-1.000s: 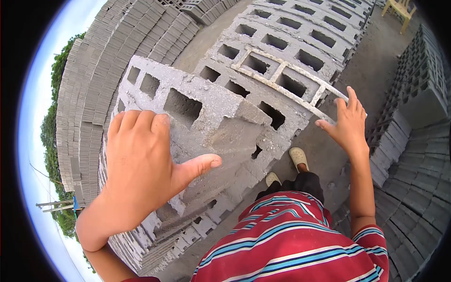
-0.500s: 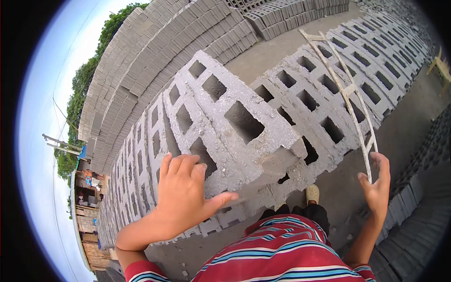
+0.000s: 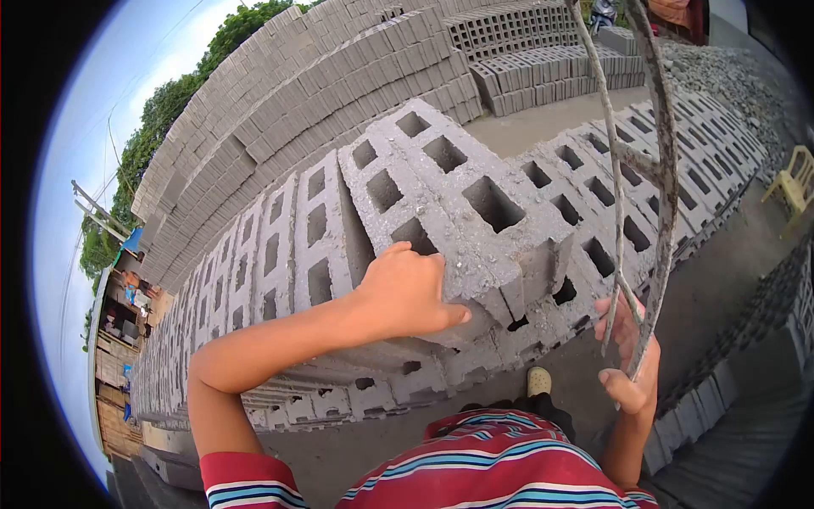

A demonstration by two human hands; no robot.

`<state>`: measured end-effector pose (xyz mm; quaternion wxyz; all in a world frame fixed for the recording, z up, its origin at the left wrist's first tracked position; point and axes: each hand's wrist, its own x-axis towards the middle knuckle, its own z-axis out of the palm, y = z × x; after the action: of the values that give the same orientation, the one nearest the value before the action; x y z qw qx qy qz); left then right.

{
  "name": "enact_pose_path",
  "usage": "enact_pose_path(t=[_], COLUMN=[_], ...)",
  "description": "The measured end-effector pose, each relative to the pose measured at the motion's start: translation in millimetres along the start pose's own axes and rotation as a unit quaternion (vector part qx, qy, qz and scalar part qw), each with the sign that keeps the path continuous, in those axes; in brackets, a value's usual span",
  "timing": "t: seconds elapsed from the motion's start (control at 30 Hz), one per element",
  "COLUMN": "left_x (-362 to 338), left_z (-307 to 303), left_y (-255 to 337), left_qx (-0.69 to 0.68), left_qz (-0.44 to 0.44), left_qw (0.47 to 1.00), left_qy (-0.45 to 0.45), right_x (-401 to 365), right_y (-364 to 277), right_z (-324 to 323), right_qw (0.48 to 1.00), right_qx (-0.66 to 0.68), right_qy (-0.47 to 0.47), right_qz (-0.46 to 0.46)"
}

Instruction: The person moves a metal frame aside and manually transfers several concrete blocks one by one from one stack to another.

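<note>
My left hand (image 3: 405, 290) grips a grey concrete hollow block (image 3: 386, 222) at the near end of the upper row, its fingers curled at a cavity and its thumb along the near side. Another hollow block (image 3: 475, 246) stands against it on the right. My right hand (image 3: 632, 356) is closed around the lower end of a narrow ladder-shaped frame (image 3: 664, 212), two thin worn bars joined by crosspieces. The frame stands upright in front of the lower row of blocks (image 3: 606, 182); its top runs out of view.
Tall stacks of blocks (image 3: 339, 76) rise behind, with a gravel heap (image 3: 721, 72) at the far right. A yellow plastic chair (image 3: 793, 182) stands right. More blocks (image 3: 691, 416) lie at lower right. People (image 3: 136, 284) are by a hut at the left.
My left hand has closed from a spread pose onto the block. My right hand has raised the ladder-shaped frame from leaning over the lower row and brought it upright, nearer to me.
</note>
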<state>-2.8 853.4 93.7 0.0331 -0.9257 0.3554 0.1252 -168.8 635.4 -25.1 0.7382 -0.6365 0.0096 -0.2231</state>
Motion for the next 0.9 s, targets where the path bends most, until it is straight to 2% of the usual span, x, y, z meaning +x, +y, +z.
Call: enact_pose_path(t=[0.2,0.37,0.47,0.53,0.57,0.6,0.7,0.83,0.87,0.9], left_x=[-4.3,-3.5,-2.0,-3.7,-2.6,-4.5,-5.9,-2.1,-2.0,-2.6], left_z=[-2.9,2.7,0.2,-0.6,-12.8,-13.7,-15.2,-15.3,-16.3,-15.7], left_y=[-0.3,-5.2,-6.9,-1.0,2.4,3.8,3.1,1.6,2.3,2.5], left_qx=[-0.053,-0.052,-0.023,-0.005,0.011,0.016,0.016,0.04,0.04,0.041], left_qz=[-0.01,0.004,0.032,0.005,-0.01,-0.009,0.007,0.024,0.022,0.02], left_qw=[0.998,0.999,0.999,0.999,0.997,0.998,0.999,0.997,0.997,0.997], left_qy=[-0.015,0.012,0.027,-0.05,-0.071,-0.055,-0.046,-0.066,-0.064,-0.064], right_x=[-24.7,-47.9,-53.0,-64.8,-57.7,-56.1,-51.7,-58.2,-58.1,-58.0], right_y=[3.8,25.4,35.6,24.3,16.1,15.5,13.8,39.7,37.1,33.2], right_z=[48.1,79.0,90.0,91.8,90.5,86.9,93.5,89.5,86.0,86.1], right_qw=[0.995,0.988,0.996,0.997,0.998,0.998,0.992,0.995,0.993,0.994], right_qx=[0.062,0.123,0.065,0.055,0.049,0.05,0.097,0.06,0.07,0.079], right_qy=[-0.053,-0.085,-0.045,-0.026,-0.021,-0.028,-0.038,-0.039,-0.077,-0.074], right_qz=[0.054,0.047,0.041,0.038,0.019,-0.027,-0.071,0.076,0.059,0.03])
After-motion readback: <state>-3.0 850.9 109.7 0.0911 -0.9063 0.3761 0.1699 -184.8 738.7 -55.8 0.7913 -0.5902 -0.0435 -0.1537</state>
